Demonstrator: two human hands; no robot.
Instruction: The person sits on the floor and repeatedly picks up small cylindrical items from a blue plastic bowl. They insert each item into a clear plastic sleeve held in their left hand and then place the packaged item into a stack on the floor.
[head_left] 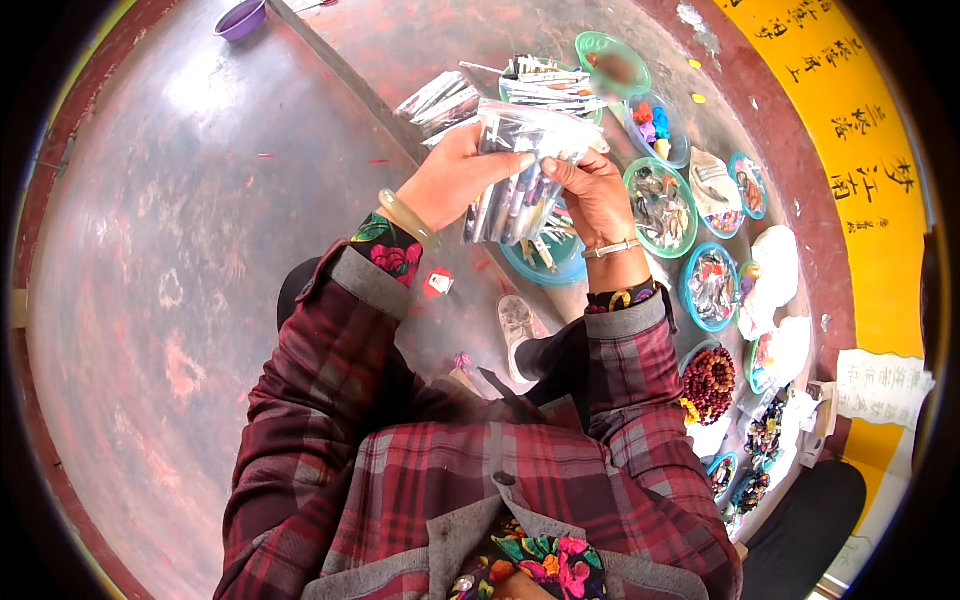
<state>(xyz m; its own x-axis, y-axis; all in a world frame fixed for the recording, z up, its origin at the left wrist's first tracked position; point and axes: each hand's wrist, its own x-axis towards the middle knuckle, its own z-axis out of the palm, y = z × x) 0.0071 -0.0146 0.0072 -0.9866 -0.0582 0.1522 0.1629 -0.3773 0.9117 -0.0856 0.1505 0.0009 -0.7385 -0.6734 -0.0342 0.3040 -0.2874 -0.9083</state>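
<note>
A clear plastic bag of pens (pixel 513 208) hangs upright between my hands, its upper edge showing a pinkish seal strip. My left hand (pixel 453 182) grips the bag's left side, thumb across the front. From the right, my right hand (pixel 598 200) pinches it, the thumb close to my left thumb. The fingers behind the bag are hidden. Partly covered by the bag, a blue basin (pixel 572 272) holds loose pens. Beyond my hands, packs of pens (pixel 440 103) lie on the floor at left, and more pen packs (pixel 553 85) are piled on a green basin.
Along the right stand several basins: a green one (pixel 629 230) with small packaged items, a blue one (pixel 686 300) and one with colourful pieces (pixel 650 122). Dark red beads (pixel 708 385) sit lower down. A purple basin (pixel 240 22) is at far left. My shoe (pixel 517 335) rests below the blue basin.
</note>
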